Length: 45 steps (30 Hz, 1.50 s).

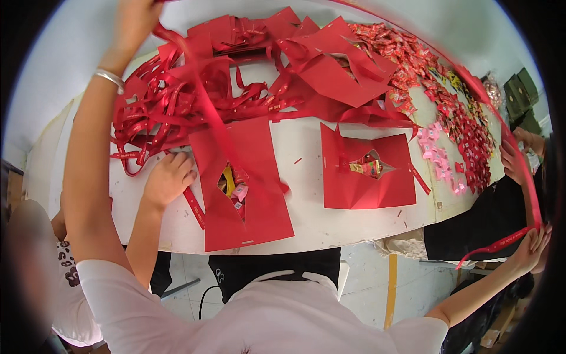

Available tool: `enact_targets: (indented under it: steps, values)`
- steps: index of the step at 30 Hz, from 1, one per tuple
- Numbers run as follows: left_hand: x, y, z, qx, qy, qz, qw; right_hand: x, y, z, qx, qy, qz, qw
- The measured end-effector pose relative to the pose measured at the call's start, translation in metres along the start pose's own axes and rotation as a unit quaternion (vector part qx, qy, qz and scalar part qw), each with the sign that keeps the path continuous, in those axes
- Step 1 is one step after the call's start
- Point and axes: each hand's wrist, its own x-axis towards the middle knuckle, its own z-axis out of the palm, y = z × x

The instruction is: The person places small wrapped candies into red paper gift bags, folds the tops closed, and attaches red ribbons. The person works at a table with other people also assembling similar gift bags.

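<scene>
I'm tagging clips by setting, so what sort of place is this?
Probably a small packing workshop: a white table bears a tangle of red ribbons, red card boxes and heaps of small wrapped packets.

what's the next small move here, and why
Probably bring the right hand toward the left front red box: the ribbon seems to arch wide from the left hand to the right, its tail dangling, and another stretch slants from the left down to that box.
</scene>
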Motion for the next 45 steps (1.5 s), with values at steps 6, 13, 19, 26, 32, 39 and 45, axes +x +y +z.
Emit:
enact_targets:
  steps: [6,13,19,26,32,39,45]
  values:
    - [-0.06,-0.142,-0.014,0.12,-0.026,-0.186,0.975,-0.046,-0.015,-0.043,-0.07,0.09,-0.002,0.994]
    - [-0.124,-0.188,-0.014,0.125,-0.521,-0.35,0.768,-0.129,-0.033,0.003,-0.116,-0.011,0.088,0.989]
    - [-0.012,0.012,-0.015,-0.162,-0.328,-0.052,0.929,-0.088,0.106,0.161,-0.045,-0.24,0.284,0.927]
    - [-0.028,0.221,-0.035,-0.717,-0.512,-0.135,0.452,-0.093,0.29,0.321,0.181,-0.339,0.491,0.782]
    - [-0.057,0.237,-0.062,-0.804,-0.04,-0.559,0.201,-0.104,0.312,0.344,0.095,-0.374,0.583,0.715]
    - [-0.127,0.178,-0.107,-0.656,0.029,-0.567,0.497,-0.106,0.3,0.303,-0.083,-0.396,0.637,0.656]
    - [-0.142,0.22,-0.11,-0.681,-0.007,-0.603,0.417,-0.102,0.304,0.294,-0.599,-0.524,0.127,0.592]
